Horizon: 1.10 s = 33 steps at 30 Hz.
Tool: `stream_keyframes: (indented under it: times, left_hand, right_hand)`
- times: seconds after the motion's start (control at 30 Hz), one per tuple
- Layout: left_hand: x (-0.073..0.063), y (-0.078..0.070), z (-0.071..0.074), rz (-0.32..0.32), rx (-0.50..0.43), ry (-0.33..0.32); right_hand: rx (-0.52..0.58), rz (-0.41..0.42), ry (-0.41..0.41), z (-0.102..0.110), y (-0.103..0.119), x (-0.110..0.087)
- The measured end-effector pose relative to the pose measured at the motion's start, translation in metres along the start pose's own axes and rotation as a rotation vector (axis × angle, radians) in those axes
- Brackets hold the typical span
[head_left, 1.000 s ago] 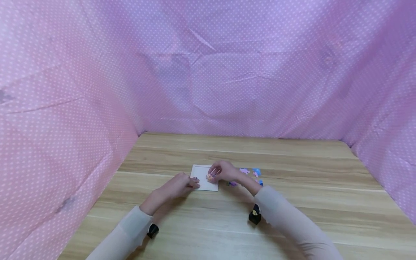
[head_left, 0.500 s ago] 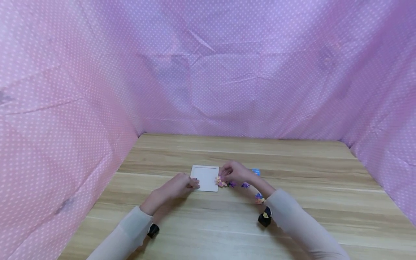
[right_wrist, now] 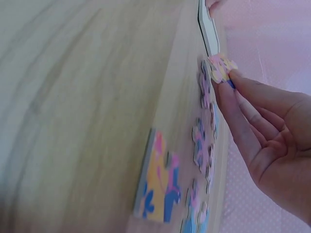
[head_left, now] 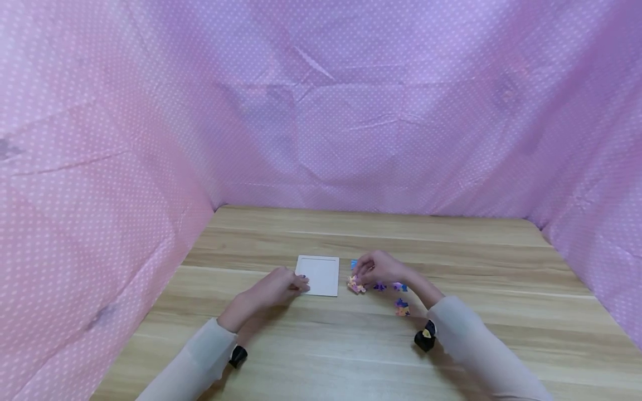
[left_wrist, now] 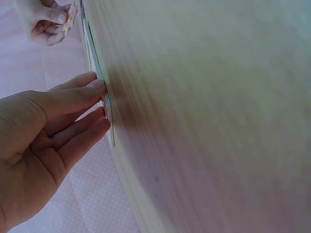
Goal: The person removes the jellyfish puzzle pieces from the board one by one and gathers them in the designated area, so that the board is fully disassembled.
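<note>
A shallow white puzzle tray lies flat on the table, its surface bare. My left hand holds the tray's left edge, thumb and fingertips at the border, as the left wrist view shows close up. Just right of the tray, my right hand pinches a yellow-and-pink jigsaw piece between thumb and fingers. Below and around that hand lie other jigsaw pieces: a purple one, a pink-and-blue one and, nearer me, an orange-and-blue one. The hand partly covers a light-blue piece.
The wooden table ends at the back against a pink dotted cloth, which also hangs on both sides. Black devices are strapped at my left wrist and right wrist.
My right hand has moved right, from over the tray to beside it, carrying the jigsaw piece. Pieces it had covered now show. My left hand stays at the tray's left edge.
</note>
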State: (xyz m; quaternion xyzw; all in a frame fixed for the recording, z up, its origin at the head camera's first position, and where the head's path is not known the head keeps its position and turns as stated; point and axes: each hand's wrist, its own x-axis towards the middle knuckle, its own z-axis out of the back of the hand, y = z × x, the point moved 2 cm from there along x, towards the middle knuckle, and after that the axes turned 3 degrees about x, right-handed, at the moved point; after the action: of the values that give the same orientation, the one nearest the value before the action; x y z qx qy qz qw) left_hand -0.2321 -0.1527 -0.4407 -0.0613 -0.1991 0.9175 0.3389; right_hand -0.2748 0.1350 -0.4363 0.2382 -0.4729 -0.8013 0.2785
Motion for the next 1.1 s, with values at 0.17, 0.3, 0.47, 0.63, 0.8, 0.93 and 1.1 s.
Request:
stream_keyframes:
  times: [0.17,0.3,0.47,0.63,0.8,0.93,1.1]
  left_hand:
    - [0.001,0.002,-0.002,-0.024,0.024,-0.003]
    - [0.001,0.002,-0.003,-0.036,0.038,-0.007]
    - [0.0,0.003,-0.003,-0.051,0.041,-0.011]
    - [-0.001,0.002,-0.001,-0.053,0.027,-0.013]
    - [-0.001,0.002,0.0,-0.043,0.016,-0.007]
    - [0.0,0.001,0.001,-0.025,-0.009,0.001]
    - [0.0,-0.001,0.003,-0.031,-0.005,0.006]
  right_hand:
    - [-0.007,-0.01,0.047,0.005,-0.005,-0.008]
    - [-0.042,0.014,0.074,0.01,-0.008,-0.016]
    - [-0.072,0.026,0.106,0.014,-0.009,-0.027]
    - [-0.128,0.01,0.134,0.012,-0.006,-0.032]
    - [-0.182,0.002,0.133,0.009,-0.006,-0.035]
    - [-0.192,0.015,0.103,0.008,-0.007,-0.036]
    - [-0.245,0.036,0.075,0.008,-0.01,-0.038]
